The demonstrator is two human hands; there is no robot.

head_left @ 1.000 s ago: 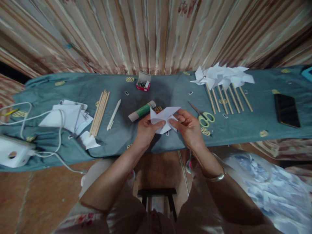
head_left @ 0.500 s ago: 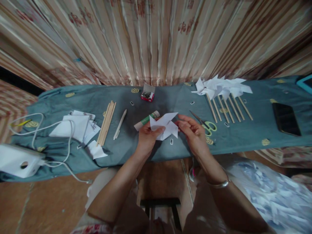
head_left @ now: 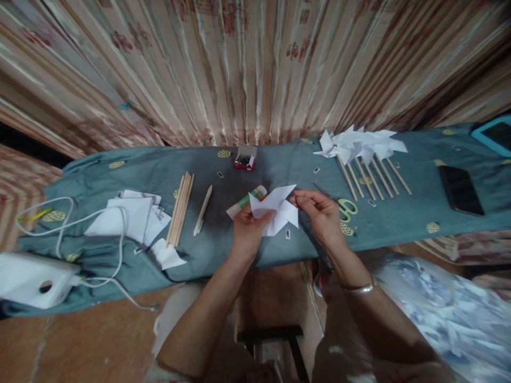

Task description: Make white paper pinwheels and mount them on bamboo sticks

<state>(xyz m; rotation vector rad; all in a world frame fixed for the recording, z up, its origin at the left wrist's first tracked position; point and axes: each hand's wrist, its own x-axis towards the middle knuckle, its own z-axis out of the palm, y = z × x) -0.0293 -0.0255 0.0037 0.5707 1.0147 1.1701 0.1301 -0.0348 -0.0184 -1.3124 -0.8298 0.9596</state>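
The box stands on the tabletop with the curtain behind it. In front of the box lies the tube; front and slightly right of it is the folded paper in the left hand. Left of the box, going outward, are the pen, sticks, paper sheets and device; right of it, scissors, pinwheels, phone and tablet.

Our left grip pinches with its thumb on top. Our right grip curls inward, fingers bent, both forearms reaching forward.
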